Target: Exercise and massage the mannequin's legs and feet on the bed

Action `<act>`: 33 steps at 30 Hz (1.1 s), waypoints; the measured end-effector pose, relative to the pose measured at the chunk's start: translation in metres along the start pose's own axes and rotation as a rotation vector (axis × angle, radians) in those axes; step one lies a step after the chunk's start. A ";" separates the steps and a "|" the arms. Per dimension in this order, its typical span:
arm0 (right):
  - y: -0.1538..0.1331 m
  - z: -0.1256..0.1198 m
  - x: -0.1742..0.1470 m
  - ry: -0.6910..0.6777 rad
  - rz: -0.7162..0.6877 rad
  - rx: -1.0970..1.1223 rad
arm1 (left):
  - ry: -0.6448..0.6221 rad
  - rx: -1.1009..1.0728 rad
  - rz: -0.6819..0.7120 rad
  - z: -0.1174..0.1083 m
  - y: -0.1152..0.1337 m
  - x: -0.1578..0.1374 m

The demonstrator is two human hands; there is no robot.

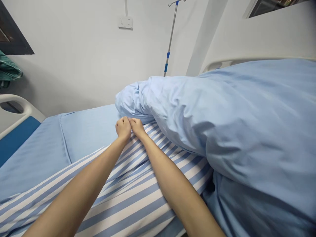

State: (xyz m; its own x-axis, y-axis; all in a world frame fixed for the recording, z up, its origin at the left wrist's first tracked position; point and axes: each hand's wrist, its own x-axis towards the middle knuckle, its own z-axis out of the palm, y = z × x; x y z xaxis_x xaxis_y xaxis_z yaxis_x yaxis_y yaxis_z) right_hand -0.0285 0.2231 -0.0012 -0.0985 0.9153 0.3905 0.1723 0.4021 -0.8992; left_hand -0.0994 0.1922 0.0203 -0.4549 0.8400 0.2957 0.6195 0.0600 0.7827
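Note:
A blue-and-white striped cloth [138, 194] lies wrinkled across the bed. At its far edge, close to the middle of the bed, my left hand [123, 127] is closed in a fist. My right hand [137, 126] is closed right beside it, and the two touch. Both seem to grip the edge of the striped cloth, though the fingertips are hidden. Just behind and to the right of the hands bulges a light blue quilt [237, 121], bunched up and covering part of the striped cloth.
A light blue bed sheet [91, 125] covers the mattress on the left. Bed end boards stand at the left [34, 107] and behind the quilt [214, 65]. A drip stand [172, 31] rises by the wall, near a socket [125, 22]. Green fabric [9, 70] hangs at far left.

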 end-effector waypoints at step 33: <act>0.031 -0.047 0.013 0.286 -0.064 -0.575 | -0.207 0.038 0.014 0.007 -0.009 -0.030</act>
State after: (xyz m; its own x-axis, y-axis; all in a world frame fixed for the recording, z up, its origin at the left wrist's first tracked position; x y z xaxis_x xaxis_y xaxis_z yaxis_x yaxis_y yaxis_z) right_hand 0.0221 0.2481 -0.0147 0.1260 0.8269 0.5481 0.6800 0.3303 -0.6546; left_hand -0.0866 0.1697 0.0008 -0.3077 0.9334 0.1846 0.6503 0.0647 0.7570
